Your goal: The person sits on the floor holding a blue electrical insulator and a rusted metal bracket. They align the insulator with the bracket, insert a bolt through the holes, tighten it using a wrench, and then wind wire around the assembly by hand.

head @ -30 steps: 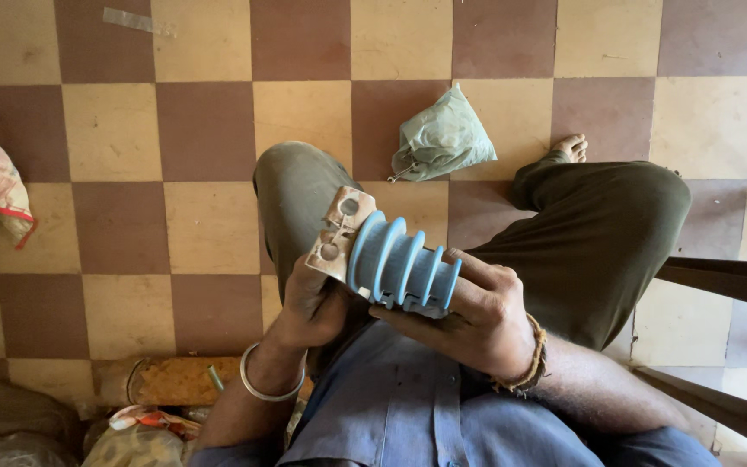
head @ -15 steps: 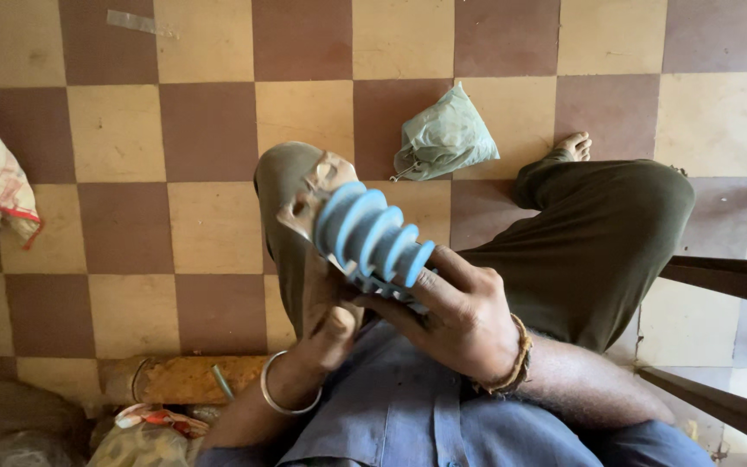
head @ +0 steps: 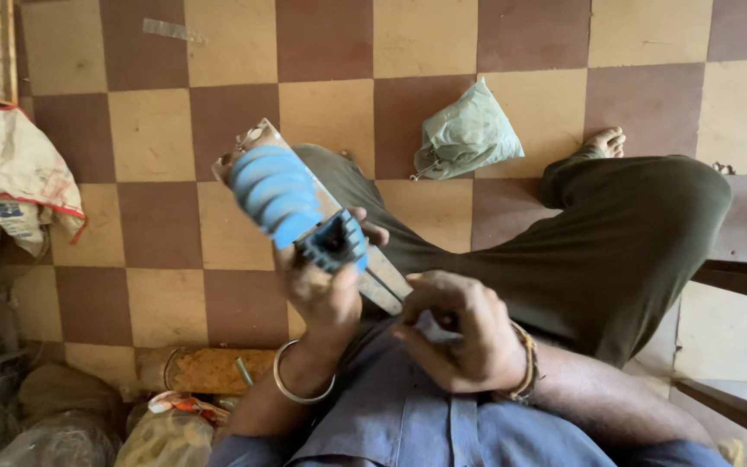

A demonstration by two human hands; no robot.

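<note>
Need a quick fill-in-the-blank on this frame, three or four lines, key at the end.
1. The left hand holds up a ribbed part coloured ____.
2. The floor has a ____ pattern of tan and brown tiles.
3. The pale green bag lies on the ____.
4. The left wrist wears a metal ____.

Missing words: blue; checkered; floor; bangle

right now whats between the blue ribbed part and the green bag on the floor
In the head view, the person's olive-trousered knee lies between the blue ribbed part and the green bag.
</note>
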